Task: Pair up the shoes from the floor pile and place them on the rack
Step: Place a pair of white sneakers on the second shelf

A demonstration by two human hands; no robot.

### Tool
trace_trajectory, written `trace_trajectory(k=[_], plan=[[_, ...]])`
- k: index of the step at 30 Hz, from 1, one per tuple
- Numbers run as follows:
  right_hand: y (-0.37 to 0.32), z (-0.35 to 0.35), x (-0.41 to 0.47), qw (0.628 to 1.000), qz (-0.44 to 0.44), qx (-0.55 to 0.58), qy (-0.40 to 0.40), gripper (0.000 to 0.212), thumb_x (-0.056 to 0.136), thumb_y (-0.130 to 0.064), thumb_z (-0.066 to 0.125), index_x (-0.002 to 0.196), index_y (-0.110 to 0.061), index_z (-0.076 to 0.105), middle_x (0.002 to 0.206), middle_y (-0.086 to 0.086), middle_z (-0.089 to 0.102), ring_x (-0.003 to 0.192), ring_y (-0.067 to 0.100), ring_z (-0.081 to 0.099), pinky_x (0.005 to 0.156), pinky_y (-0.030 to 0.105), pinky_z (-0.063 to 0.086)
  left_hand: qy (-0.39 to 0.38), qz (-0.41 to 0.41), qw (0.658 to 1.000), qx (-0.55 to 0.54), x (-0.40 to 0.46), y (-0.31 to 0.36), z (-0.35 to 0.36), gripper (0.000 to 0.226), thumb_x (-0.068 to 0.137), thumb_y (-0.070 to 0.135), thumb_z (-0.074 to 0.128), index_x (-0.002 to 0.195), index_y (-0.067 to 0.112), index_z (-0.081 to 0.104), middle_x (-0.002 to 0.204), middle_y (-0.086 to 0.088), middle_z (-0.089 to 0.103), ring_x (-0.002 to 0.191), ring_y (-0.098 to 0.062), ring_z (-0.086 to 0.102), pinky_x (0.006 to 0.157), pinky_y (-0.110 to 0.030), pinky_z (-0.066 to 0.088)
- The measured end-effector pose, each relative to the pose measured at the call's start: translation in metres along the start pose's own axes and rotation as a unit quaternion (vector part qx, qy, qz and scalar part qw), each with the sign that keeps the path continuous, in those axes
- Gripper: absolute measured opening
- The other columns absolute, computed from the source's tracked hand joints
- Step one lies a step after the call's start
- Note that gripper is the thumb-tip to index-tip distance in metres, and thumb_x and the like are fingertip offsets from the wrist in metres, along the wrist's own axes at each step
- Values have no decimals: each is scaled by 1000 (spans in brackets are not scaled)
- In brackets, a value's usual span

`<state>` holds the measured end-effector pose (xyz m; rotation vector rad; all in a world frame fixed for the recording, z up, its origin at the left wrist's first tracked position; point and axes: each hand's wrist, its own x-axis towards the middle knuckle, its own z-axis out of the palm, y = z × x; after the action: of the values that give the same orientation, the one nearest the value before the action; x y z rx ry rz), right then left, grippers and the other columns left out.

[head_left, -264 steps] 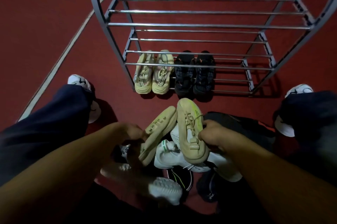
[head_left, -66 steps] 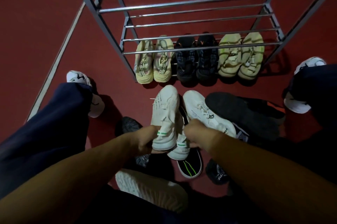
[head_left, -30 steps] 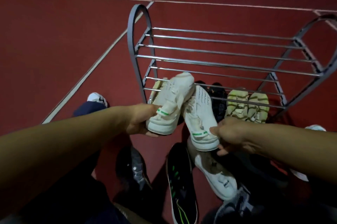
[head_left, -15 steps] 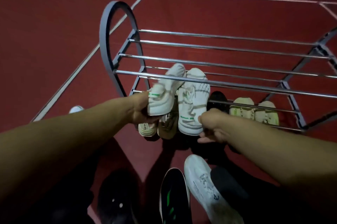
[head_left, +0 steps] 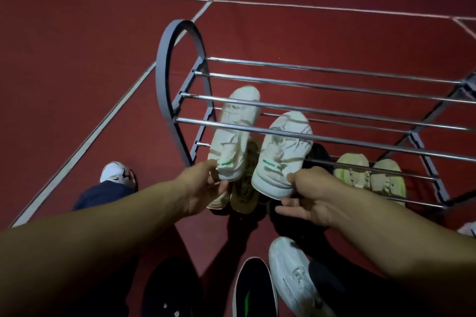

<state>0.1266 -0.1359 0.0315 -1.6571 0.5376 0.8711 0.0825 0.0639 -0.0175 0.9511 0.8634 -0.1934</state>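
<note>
Two white knit shoes with green heel marks lie toes-first on the middle tier of the grey metal rack (head_left: 164,71), partly under its top bars. My left hand (head_left: 203,187) pinches the heel of the left white shoe (head_left: 234,136). My right hand (head_left: 309,198) grips the heel of the right white shoe (head_left: 280,154), thumb on top and fingers below. On the bottom tier sit a beige pair (head_left: 243,194), a black pair (head_left: 319,157) that is mostly hidden, and a yellow-green pair (head_left: 371,177).
On the red floor near me lie a white shoe (head_left: 293,280), a black shoe with a green stripe (head_left: 253,291) and another dark shoe (head_left: 167,291). My own white sneaker (head_left: 117,173) stands left of the rack. White lines cross the floor.
Both hands have lifted the white pair from the pile and pushed it forward onto the middle tier. The two shoes now lie further apart and deeper under the bars.
</note>
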Motion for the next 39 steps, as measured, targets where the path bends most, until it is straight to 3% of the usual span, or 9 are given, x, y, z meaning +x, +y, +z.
trace_trajectory(k=[5, 9, 14, 18, 24, 30, 34, 36, 39], plan=[[-8, -1, 15, 998, -58, -10, 18, 3, 94, -10, 56, 94, -10, 59, 79, 6, 60, 61, 18, 46, 67, 42, 57, 99, 35, 994, -15, 24, 11, -11, 15, 90, 15, 64, 103, 7, 66, 68, -3, 65, 55, -12, 53, 37, -16, 44], [-15, 1, 43, 990, -104, -76, 54, 26, 96, -14, 50, 121, -6, 47, 78, 8, 59, 58, 18, 49, 50, 34, 58, 120, 35, 992, -1, 31, 12, -18, 26, 89, 27, 68, 103, 5, 66, 85, -9, 64, 59, -17, 54, 38, -16, 46], [-13, 27, 60, 990, -108, -93, 20, 12, 99, -15, 45, 110, -9, 46, 89, 13, 55, 62, 20, 52, 60, 41, 60, 133, 49, 989, 31, 34, 13, -18, 25, 93, 31, 62, 84, 8, 63, 72, -4, 56, 55, -15, 46, 45, -21, 45], [-12, 49, 62, 992, -104, -65, -20, 6, 98, -11, 47, 98, -8, 52, 90, 13, 56, 70, 21, 56, 70, 40, 61, 132, 34, 990, 47, 35, 12, -20, 30, 92, 39, 61, 86, 9, 64, 72, -4, 58, 56, -15, 50, 46, -22, 45], [-11, 44, 60, 987, -96, -126, -37, 10, 95, -9, 53, 97, -3, 60, 80, 12, 55, 65, 19, 56, 57, 28, 61, 96, -26, 995, 31, 36, 12, -18, 34, 86, 50, 61, 102, 21, 67, 85, -1, 65, 66, -13, 56, 47, -20, 47], [-3, 45, 42, 996, -59, 54, -41, 11, 94, -10, 59, 84, -10, 56, 89, 10, 60, 65, 17, 53, 84, 42, 58, 49, 8, 999, -20, 29, 5, -8, 37, 87, 39, 61, 115, 16, 69, 105, -7, 70, 80, -20, 64, 52, -23, 53], [22, 43, 25, 987, 18, 160, 10, 9, 99, -11, 41, 105, -9, 48, 82, 8, 46, 68, 24, 51, 80, 48, 56, 40, 21, 998, -32, 20, -8, -16, 29, 89, 26, 61, 114, 14, 70, 110, -7, 71, 85, -18, 66, 53, -22, 53], [30, 42, 20, 985, 39, 168, 14, 22, 101, -17, 39, 122, -12, 43, 94, 13, 50, 69, 31, 56, 67, 47, 55, 38, 17, 999, -32, 15, -16, -21, 24, 89, 25, 63, 110, 18, 71, 110, -4, 72, 87, -16, 66, 53, -22, 54], [28, 41, 28, 984, 9, 176, 4, 35, 103, -14, 33, 136, -4, 43, 133, 22, 50, 99, 41, 62, 76, 46, 57, 24, 10, 999, -25, 13, -20, -30, 27, 90, 28, 62, 114, 20, 70, 114, -2, 71, 93, -15, 66, 55, -23, 56]])
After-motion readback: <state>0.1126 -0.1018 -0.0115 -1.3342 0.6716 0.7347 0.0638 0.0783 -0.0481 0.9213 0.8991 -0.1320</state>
